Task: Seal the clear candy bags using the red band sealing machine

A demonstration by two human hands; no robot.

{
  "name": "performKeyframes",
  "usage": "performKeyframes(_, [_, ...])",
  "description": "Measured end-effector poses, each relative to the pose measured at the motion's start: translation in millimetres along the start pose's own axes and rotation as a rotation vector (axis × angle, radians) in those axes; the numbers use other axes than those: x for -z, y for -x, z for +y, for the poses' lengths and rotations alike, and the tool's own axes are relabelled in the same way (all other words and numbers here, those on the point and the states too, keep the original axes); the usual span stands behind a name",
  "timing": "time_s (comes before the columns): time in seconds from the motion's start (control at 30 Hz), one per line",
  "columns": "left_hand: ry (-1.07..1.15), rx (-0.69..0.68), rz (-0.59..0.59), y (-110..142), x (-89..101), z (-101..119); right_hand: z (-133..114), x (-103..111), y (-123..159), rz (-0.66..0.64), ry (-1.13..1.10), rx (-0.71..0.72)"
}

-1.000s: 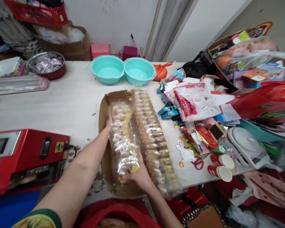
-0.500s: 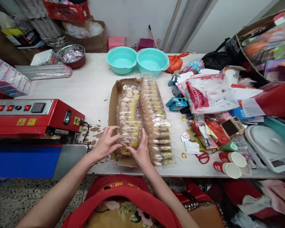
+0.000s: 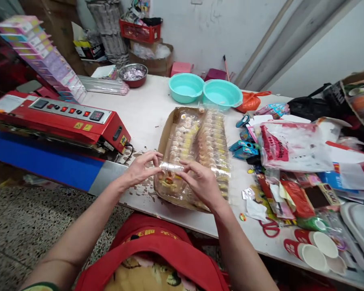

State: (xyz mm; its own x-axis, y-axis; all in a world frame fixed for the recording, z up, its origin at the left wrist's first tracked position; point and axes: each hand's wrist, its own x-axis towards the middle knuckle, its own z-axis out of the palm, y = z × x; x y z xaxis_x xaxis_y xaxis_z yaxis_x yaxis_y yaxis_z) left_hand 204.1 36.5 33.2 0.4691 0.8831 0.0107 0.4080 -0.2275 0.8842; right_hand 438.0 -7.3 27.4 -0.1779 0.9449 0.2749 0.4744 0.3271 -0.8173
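Note:
My left hand (image 3: pixel 142 169) and my right hand (image 3: pixel 202 181) pinch opposite ends of a clear plastic pack (image 3: pixel 171 166), its film shining under the light. They hold it over the near end of a shallow cardboard box (image 3: pixel 166 139). Inside the box stand two long rows of similar clear packs (image 3: pixel 210 141) with pale and yellow pieces in them. A pack with yellow and reddish contents (image 3: pixel 169 184) lies below my hands. What the held pack contains is hard to make out.
On the left stands a red sealing machine (image 3: pixel 79 121) with a blue belt (image 3: pixel 48 157). Behind the box are two turquoise basins (image 3: pixel 186 87). Plastic bags (image 3: pixel 294 145), red scissors (image 3: pixel 269 229) and paper cups (image 3: pixel 314 256) crowd the right side. A metal bowl (image 3: pixel 133 74) holds small sachets.
My view has turned left, showing more of the machine. Both hands have come up from the left row, now with a clear pack held between them.

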Motion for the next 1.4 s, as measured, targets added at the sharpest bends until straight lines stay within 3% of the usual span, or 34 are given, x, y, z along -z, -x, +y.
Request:
performKeyframes(0.07, [0.411, 0.102, 0.173, 0, 1.7, 12, -19, 3, -17, 0.054, -0.097, 0.034])
performKeyframes(0.13, [0.674, 0.185, 0.325, -1, 6.6, 21, -35, 0, -34, 0.108, -0.134, 0.062])
performKeyframes(0.23, [0.79, 0.257, 0.467, 0, 24.7, 27, -55, -13, -57, 0.152, -0.19, 0.054])
performKeyframes(0.37, [0.869, 0.282, 0.477, 15, 64.9, 23, -78, -41, -83, 0.183, -0.35, -0.093])
performKeyframes(0.5, [0.844, 0.347, 0.489, 37, 109.8, -1, -91, -88, -106, 0.09, -0.43, -0.243])
performKeyframes(0.6, [0.858, 0.555, 0.443, 52, 138.1, -33, -91, -134, -117, -0.001, -0.531, -0.366])
performKeyframes(0.67, [0.862, 0.657, 0.442, 62, 150.2, -56, -87, -163, -121, -0.04, -0.575, -0.458])
performKeyframes(0.73, [0.846, 0.614, 0.457, 75, 155.4, -77, -82, -188, -123, -0.038, -0.577, -0.528])
performKeyframes(0.83, [0.634, 0.416, 0.347, 99, 152.3, -101, -72, -217, -124, 0.033, -0.542, -0.605])
performKeyframes(0.93, [0.188, 0.272, 0.162, 123, 143.2, -121, -62, -239, -120, 0.106, -0.518, -0.707])
performKeyframes(1.0, [-0.083, 0.207, 0.113, 135, 138.0, -135, -55, -251, -114, 0.132, -0.516, -0.758])
performKeyframes(1.13, [-0.447, 0.092, 0.052, 142, 132.8, -157, -38, -268, -99, 0.175, -0.495, -0.818])
performKeyframes(1.23, [-0.604, -0.041, -0.082, 140, 130.2, -162, -23, -274, -90, 0.192, -0.466, -0.837])
performKeyframes(1.4, [-0.712, 0.058, -0.136, 131, 122.4, -153, -3, -275, -85, 0.213, -0.48, -0.869])
